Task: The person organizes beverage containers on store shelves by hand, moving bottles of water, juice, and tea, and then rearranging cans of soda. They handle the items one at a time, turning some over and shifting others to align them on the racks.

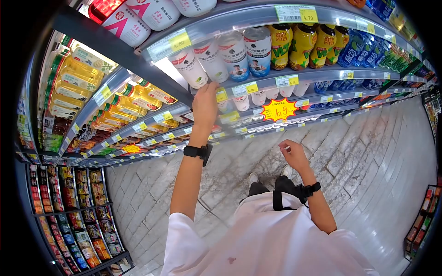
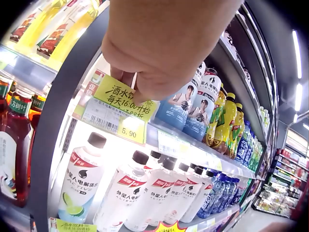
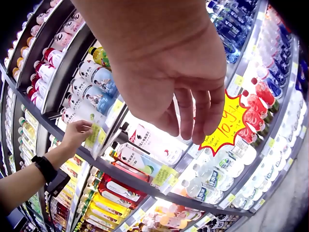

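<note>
At the upper shelf's front edge my left hand (image 1: 205, 106) pinches the top of a yellow-green paper sign (image 2: 116, 96) with handwriting on it. The sign stands over a white price label (image 2: 104, 116) reading 5.90. Just behind the fingers are white-labelled drink bottles (image 1: 188, 69), and blue-labelled ones (image 1: 258, 53) stand farther along the same shelf. My right hand (image 1: 294, 154) hangs over the floor with its fingers loosely curled and nothing in them. In the right wrist view, a yellow starburst price sign (image 3: 224, 125) appears beyond its fingers.
A dark shelf upright (image 1: 152, 73) divides this bay from the one with yellow juice bottles (image 1: 69, 87) to the left. Yellow-labelled tea bottles (image 1: 301, 46) are farther right. Snack shelves (image 1: 73, 211) stand at the lower left. Grey tiles cover the floor (image 1: 359, 170).
</note>
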`<move>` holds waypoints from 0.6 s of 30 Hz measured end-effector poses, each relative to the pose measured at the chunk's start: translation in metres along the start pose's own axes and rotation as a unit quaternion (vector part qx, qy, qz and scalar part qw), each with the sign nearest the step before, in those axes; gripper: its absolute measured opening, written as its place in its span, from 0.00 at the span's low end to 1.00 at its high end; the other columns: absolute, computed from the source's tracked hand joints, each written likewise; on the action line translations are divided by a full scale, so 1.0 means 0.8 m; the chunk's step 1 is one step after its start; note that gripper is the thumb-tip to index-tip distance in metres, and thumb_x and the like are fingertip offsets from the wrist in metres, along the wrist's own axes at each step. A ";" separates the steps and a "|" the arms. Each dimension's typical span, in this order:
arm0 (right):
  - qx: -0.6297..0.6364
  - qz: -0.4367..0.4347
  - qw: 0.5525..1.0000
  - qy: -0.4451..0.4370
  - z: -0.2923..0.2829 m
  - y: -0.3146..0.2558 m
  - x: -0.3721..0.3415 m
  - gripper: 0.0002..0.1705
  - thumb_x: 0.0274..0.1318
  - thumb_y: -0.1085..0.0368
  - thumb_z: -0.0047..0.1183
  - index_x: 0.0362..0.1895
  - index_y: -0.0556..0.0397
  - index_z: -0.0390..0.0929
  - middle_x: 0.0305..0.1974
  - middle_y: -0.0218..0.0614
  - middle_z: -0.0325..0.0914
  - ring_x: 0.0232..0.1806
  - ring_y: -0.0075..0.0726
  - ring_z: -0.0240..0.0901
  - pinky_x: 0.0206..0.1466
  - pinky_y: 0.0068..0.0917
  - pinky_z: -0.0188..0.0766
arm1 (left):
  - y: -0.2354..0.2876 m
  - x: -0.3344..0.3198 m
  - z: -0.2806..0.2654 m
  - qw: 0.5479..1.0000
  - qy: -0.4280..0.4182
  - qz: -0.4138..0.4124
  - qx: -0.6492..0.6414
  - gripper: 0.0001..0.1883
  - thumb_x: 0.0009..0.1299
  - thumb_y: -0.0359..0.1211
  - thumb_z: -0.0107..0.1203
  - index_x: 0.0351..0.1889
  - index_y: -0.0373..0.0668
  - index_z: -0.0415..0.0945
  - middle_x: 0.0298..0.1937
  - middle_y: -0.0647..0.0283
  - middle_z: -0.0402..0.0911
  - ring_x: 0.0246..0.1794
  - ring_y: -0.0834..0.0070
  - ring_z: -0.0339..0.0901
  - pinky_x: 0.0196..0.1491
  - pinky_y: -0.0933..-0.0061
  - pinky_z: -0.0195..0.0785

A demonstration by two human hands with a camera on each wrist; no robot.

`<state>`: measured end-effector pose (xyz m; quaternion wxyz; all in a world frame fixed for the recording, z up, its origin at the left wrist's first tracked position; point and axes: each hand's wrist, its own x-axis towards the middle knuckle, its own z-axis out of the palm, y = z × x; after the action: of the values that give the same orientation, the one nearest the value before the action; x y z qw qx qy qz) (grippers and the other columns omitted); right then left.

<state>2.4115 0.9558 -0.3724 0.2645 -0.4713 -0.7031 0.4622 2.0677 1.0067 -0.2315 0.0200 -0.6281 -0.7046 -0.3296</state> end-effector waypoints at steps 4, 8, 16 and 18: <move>-0.001 -0.021 1.000 -0.012 -0.013 0.006 0.003 0.09 0.60 0.73 0.58 0.45 0.56 0.83 0.38 0.43 0.86 0.40 0.44 0.85 0.42 0.33 0.80 | 0.019 -0.010 0.015 0.991 0.099 0.087 0.010 0.12 0.69 0.23 0.58 0.49 0.41 0.82 0.53 0.52 0.82 0.57 0.50 0.78 0.57 0.54 0.72; 0.018 -0.021 0.999 -0.019 -0.034 0.024 0.012 0.09 0.60 0.72 0.58 0.46 0.56 0.83 0.37 0.43 0.86 0.37 0.40 0.85 0.40 0.32 0.80 | 0.049 -0.024 0.040 0.992 0.034 0.124 0.015 0.18 0.66 0.22 0.59 0.54 0.42 0.82 0.62 0.53 0.78 0.62 0.50 0.75 0.64 0.52 0.68; 0.151 0.032 0.988 0.003 -0.070 0.044 0.030 0.10 0.62 0.72 0.59 0.47 0.56 0.84 0.35 0.36 0.85 0.32 0.28 0.83 0.37 0.26 0.78 | 0.106 -0.045 0.086 0.989 -0.079 0.085 0.088 0.34 0.64 0.25 0.60 0.72 0.43 0.71 0.80 0.46 0.58 0.71 0.46 0.66 0.70 0.50 0.63; 0.159 0.034 0.987 0.004 -0.079 0.051 0.029 0.10 0.61 0.73 0.59 0.47 0.56 0.84 0.35 0.35 0.85 0.32 0.28 0.82 0.37 0.26 0.78 | 0.111 -0.050 0.097 0.987 -0.095 0.071 0.111 0.37 0.65 0.25 0.61 0.75 0.46 0.68 0.83 0.47 0.51 0.74 0.45 0.63 0.72 0.51 0.62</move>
<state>2.4697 1.0075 -0.3834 0.3228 -0.4487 -0.6028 0.5754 2.1860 1.0093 -0.2705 0.0461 -0.6988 -0.6892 -0.1858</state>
